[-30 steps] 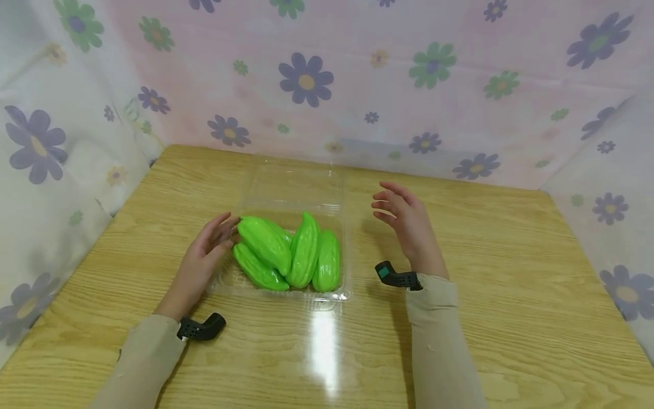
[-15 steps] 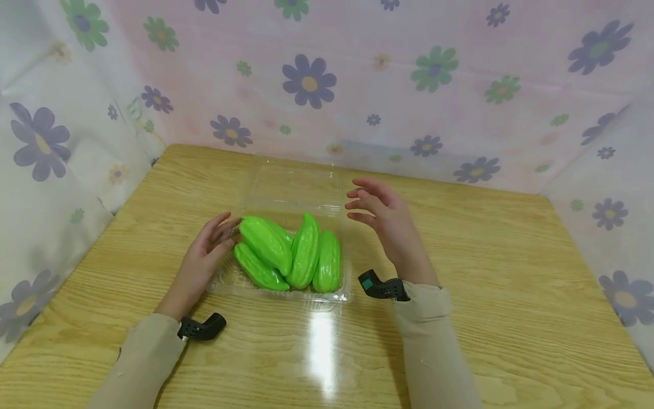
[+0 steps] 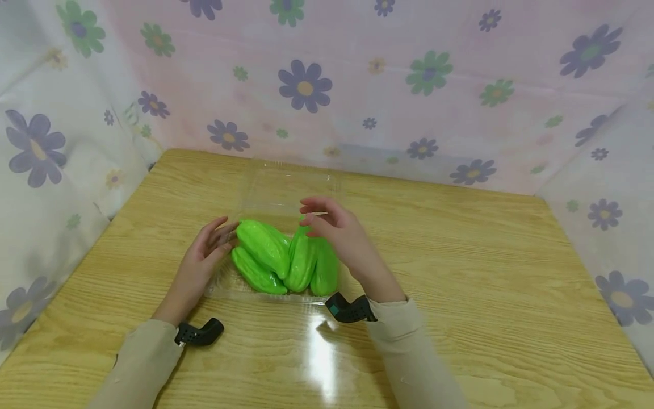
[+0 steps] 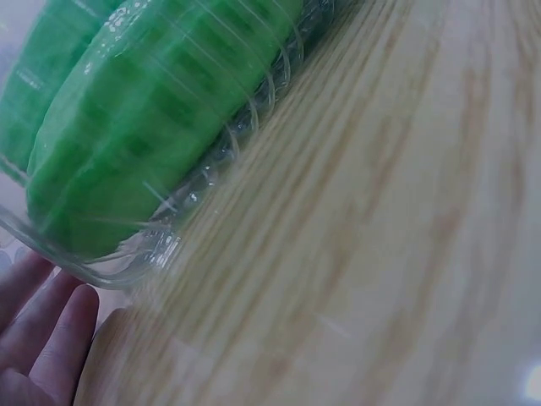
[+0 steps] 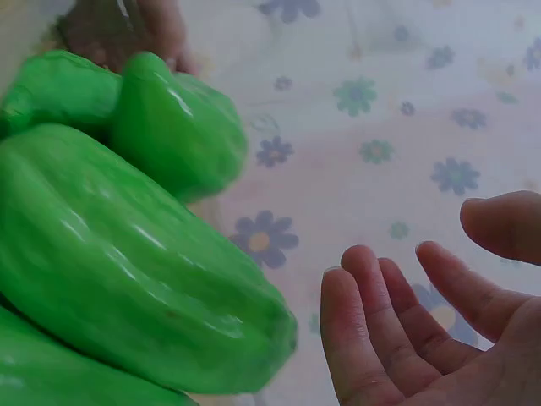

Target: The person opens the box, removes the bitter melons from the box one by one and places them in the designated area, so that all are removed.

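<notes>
Several glossy, bright green ribbed bitter melons (image 3: 263, 247) lie in a clear plastic clamshell box (image 3: 222, 287), its lid (image 3: 286, 184) folded back toward the wall. My left hand (image 3: 196, 258) is at the box's left side, thumb and fingers apart. In the left wrist view, its fingertips (image 4: 80, 309) are right at the box's corner. Over the right part of the box hovers my right hand (image 3: 339, 233), fingers loosely bent, overlapping the top of a middle bitter melon. The right wrist view shows nothing between its thumb and fingers (image 5: 347, 330), beside a large bitter melon (image 5: 144, 262).
The box stands on a wood-grain table (image 3: 485, 272). A flower-patterned cloth (image 3: 357, 74) hangs behind it and along both sides. Black wrist-worn devices sit on the left wrist (image 3: 199, 332) and the right wrist (image 3: 349, 308).
My right hand has moved left from beside the box to above the bitter melons at its right. The left hand has stayed at the box's left side, and the bitter melons lie as before.
</notes>
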A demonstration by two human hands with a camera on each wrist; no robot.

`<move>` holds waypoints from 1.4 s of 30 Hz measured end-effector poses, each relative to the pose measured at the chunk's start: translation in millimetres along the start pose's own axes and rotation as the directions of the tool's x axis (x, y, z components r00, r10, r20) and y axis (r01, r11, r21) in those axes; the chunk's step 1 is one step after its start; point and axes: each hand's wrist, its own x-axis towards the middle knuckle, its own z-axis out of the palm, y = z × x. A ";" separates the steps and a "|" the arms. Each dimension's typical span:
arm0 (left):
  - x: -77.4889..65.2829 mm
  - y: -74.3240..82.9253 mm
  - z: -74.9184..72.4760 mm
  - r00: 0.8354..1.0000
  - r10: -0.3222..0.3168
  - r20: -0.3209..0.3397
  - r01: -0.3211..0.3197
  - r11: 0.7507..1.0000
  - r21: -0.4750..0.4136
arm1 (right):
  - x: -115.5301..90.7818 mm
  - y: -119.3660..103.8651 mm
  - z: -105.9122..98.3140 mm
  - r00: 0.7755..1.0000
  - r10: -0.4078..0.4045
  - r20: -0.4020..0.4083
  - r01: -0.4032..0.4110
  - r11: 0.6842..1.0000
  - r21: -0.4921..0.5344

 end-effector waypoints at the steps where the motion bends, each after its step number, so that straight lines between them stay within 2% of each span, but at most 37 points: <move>1: 0.2 0.3 -0.1 1.000 0.001 0.001 -0.001 1.000 -0.001 | 0.9 1.7 3.5 1.000 0.004 0.007 -0.004 1.000 -0.018; 6: 1.2 1.6 -0.8 1.000 0.007 0.001 -0.007 1.000 -0.021 | 4.5 12.4 19.3 0.999 0.024 0.031 -0.018 0.985 -0.172; 11: 0.3 0.4 -0.9 1.000 0.011 0.005 -0.011 1.000 -0.029 | 1.1 15.2 36.0 0.996 0.033 0.088 0.002 0.929 -0.370; 14: 0.1 -1.3 -0.2 1.000 0.009 0.009 -0.009 1.000 -0.030 | -2.5 16.0 44.2 0.994 0.053 0.098 0.001 0.877 -0.481; 20: 1.0 -2.9 1.9 1.000 0.002 0.007 -0.002 1.000 -0.008 | -2.4 22.9 55.5 0.995 0.027 0.100 0.046 0.748 -0.662; 26: 0.9 -4.0 2.0 1.000 -0.003 -0.010 0.003 1.000 0.022 | -0.7 28.8 64.9 0.993 0.016 0.115 0.079 0.637 -0.767; 32: -2.4 -5.7 2.8 1.000 -0.010 -0.013 0.011 0.999 0.032 | -2.4 34.4 71.3 0.992 0.009 0.130 0.107 0.512 -0.852; 34: -2.9 -6.2 2.8 1.000 -0.004 -0.013 0.004 1.000 0.030 | -3.0 35.5 72.7 0.991 -0.007 0.135 0.122 0.481 -0.868; 36: -3.0 -6.3 2.7 1.000 0.003 -0.015 -0.002 0.999 0.033 | -3.2 35.8 73.4 0.990 -0.024 0.139 0.134 0.465 -0.875; 38: -2.5 -5.9 2.5 1.000 0.008 -0.017 -0.008 0.999 0.039 | -2.6 36.5 73.1 0.990 -0.040 0.137 0.139 0.467 -0.873; 40: -1.8 -5.5 2.7 1.000 0.008 -0.017 -0.007 0.999 0.041 | -1.1 37.7 72.1 0.991 -0.042 0.128 0.132 0.497 -0.858; 42: -1.5 -5.1 3.1 1.000 0.002 -0.017 -0.001 0.999 0.043 | 0.5 38.9 70.3 0.992 -0.040 0.117 0.119 0.548 -0.828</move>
